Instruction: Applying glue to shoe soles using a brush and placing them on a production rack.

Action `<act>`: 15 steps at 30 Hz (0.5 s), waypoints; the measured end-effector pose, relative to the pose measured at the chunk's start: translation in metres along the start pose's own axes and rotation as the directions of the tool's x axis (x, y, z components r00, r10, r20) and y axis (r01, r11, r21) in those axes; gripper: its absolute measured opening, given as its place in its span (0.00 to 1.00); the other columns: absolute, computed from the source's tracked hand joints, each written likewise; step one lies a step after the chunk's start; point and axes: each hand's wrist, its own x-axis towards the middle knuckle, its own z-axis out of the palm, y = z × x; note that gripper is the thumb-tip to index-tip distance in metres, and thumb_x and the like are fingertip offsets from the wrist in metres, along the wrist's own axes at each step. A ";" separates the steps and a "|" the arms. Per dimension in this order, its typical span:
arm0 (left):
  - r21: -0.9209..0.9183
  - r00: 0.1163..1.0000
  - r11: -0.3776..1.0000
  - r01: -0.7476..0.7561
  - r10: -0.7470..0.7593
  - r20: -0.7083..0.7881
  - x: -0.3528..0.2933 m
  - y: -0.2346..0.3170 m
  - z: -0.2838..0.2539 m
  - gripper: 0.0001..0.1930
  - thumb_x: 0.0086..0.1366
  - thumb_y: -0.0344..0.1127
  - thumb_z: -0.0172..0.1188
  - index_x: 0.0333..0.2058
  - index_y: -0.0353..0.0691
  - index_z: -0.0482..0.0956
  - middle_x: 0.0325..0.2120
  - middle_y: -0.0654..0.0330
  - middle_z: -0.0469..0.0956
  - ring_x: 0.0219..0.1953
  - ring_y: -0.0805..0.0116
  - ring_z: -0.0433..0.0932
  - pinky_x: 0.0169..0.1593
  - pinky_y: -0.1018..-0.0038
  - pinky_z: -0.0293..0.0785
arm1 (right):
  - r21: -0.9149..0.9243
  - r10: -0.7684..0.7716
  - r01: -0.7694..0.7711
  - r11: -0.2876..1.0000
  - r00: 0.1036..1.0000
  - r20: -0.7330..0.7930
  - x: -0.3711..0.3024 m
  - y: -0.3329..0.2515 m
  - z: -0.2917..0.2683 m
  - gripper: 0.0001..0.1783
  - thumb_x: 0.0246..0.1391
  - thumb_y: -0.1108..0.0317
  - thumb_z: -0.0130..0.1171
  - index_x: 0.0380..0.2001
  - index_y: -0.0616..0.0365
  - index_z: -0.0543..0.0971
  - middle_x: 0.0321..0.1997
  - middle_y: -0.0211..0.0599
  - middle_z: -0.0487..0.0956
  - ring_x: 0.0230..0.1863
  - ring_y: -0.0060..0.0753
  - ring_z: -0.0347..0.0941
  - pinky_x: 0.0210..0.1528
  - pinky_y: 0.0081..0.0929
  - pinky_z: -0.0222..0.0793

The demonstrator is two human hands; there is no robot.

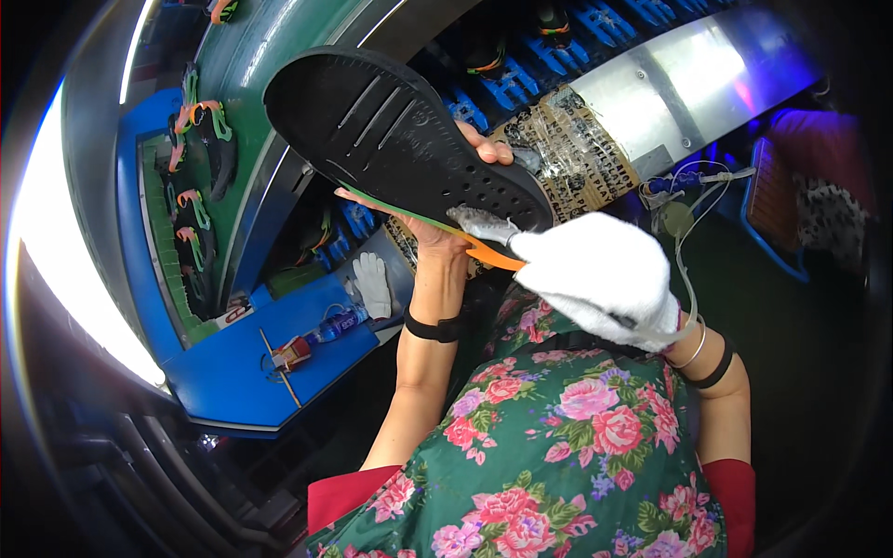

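A black sandal (372, 130) is held up in front of me, its broad flat face with long slots and small round holes turned toward me. My bare left hand (430, 234) grips it from beneath, with fingertips curling over the far edge. Green and orange strap parts show along its lower side. In a white glove, my right hand (605, 279) is closed around a tool with a greyish, shiny tip (482, 223). That tip lies over the holed end of the sandal; whether it touches is unclear. A thin clear tube runs from near this hand.
To the left, a green conveyor (265, 74) and a blue-framed tray carry several similar sandals (219, 153). A blue table (233, 377) holds a white glove (372, 284) and a bottle (339, 324). Ahead is a metal ledge (684, 79) with taped cardboard; a stool (774, 200) stands right.
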 end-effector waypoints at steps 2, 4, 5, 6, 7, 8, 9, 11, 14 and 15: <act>0.008 1.000 1.000 -0.020 0.020 0.019 0.003 0.000 0.004 0.55 0.52 0.84 0.56 0.51 0.28 0.73 0.41 0.54 0.77 0.48 0.60 0.79 0.59 0.59 0.75 | 0.014 -0.022 0.022 1.000 1.000 0.006 0.000 -0.002 0.001 0.17 0.48 0.75 0.73 0.44 0.56 0.88 0.44 0.42 0.87 0.41 0.42 0.84 0.41 0.34 0.79; 0.022 0.999 1.000 -0.018 0.017 0.048 0.003 0.002 0.006 0.55 0.51 0.84 0.56 0.50 0.28 0.74 0.41 0.54 0.77 0.49 0.61 0.79 0.60 0.59 0.74 | 0.105 0.066 -0.066 0.992 0.998 0.001 0.004 -0.004 -0.004 0.17 0.48 0.75 0.73 0.44 0.57 0.88 0.44 0.42 0.87 0.40 0.42 0.84 0.40 0.34 0.79; 0.025 0.999 1.000 -0.017 0.015 0.048 0.003 0.003 0.004 0.55 0.51 0.84 0.56 0.50 0.28 0.74 0.41 0.54 0.77 0.49 0.61 0.79 0.60 0.59 0.74 | 0.193 0.155 -0.153 0.969 0.988 0.006 0.005 -0.004 -0.005 0.16 0.48 0.75 0.73 0.43 0.58 0.88 0.43 0.42 0.87 0.39 0.41 0.83 0.40 0.34 0.79; 0.054 0.998 0.998 -0.010 0.007 0.060 0.003 0.003 0.002 0.55 0.51 0.84 0.57 0.49 0.27 0.75 0.40 0.54 0.77 0.48 0.61 0.79 0.60 0.59 0.74 | 0.184 0.129 -0.119 0.976 0.991 -0.040 0.003 0.000 -0.004 0.16 0.48 0.75 0.73 0.43 0.60 0.87 0.42 0.41 0.88 0.37 0.40 0.83 0.39 0.33 0.79; 0.084 0.997 0.996 -0.004 -0.002 0.072 0.003 0.004 0.000 0.55 0.51 0.84 0.58 0.49 0.27 0.76 0.40 0.54 0.77 0.48 0.61 0.79 0.60 0.59 0.74 | 0.186 0.129 -0.119 0.975 0.991 -0.041 0.003 -0.001 -0.004 0.16 0.48 0.75 0.73 0.43 0.60 0.87 0.42 0.41 0.88 0.37 0.40 0.83 0.39 0.33 0.79; 0.086 0.997 0.996 -0.004 -0.002 0.071 0.004 0.006 0.000 0.55 0.51 0.84 0.58 0.49 0.27 0.76 0.40 0.54 0.77 0.48 0.61 0.79 0.60 0.59 0.74 | 0.124 0.110 -0.104 0.987 0.993 -0.039 0.004 -0.002 -0.006 0.16 0.48 0.75 0.73 0.43 0.59 0.88 0.43 0.40 0.88 0.37 0.40 0.83 0.39 0.33 0.79; 0.088 0.996 0.996 -0.008 0.001 0.088 0.006 0.006 0.001 0.55 0.51 0.83 0.58 0.49 0.27 0.76 0.40 0.53 0.76 0.48 0.61 0.79 0.60 0.59 0.74 | 0.057 0.094 -0.092 0.994 0.995 -0.039 0.004 -0.004 -0.008 0.16 0.48 0.75 0.73 0.43 0.59 0.88 0.43 0.40 0.88 0.37 0.40 0.83 0.40 0.32 0.79; 0.088 0.994 0.996 -0.009 -0.001 0.107 0.009 0.006 0.002 0.55 0.50 0.83 0.58 0.50 0.27 0.76 0.40 0.53 0.76 0.48 0.60 0.79 0.60 0.59 0.74 | -0.017 0.016 -0.016 1.000 0.999 -0.030 -0.001 -0.003 0.000 0.16 0.48 0.75 0.73 0.43 0.55 0.88 0.43 0.39 0.88 0.38 0.40 0.83 0.41 0.32 0.80; 0.070 0.994 0.997 -0.018 0.010 0.111 0.010 0.008 0.003 0.56 0.50 0.84 0.58 0.51 0.26 0.76 0.40 0.52 0.77 0.48 0.59 0.79 0.60 0.58 0.74 | 0.142 0.155 -0.150 0.978 0.988 -0.022 -0.001 -0.002 -0.004 0.16 0.48 0.75 0.73 0.43 0.55 0.88 0.43 0.38 0.88 0.38 0.39 0.84 0.41 0.32 0.80; 0.077 0.993 0.996 -0.036 0.027 0.114 0.011 0.008 0.005 0.57 0.49 0.84 0.57 0.50 0.25 0.76 0.40 0.51 0.77 0.48 0.58 0.79 0.59 0.58 0.75 | 0.172 0.201 -0.194 0.966 0.979 -0.029 -0.002 0.001 -0.005 0.16 0.47 0.75 0.73 0.43 0.56 0.88 0.43 0.38 0.88 0.38 0.39 0.84 0.41 0.32 0.80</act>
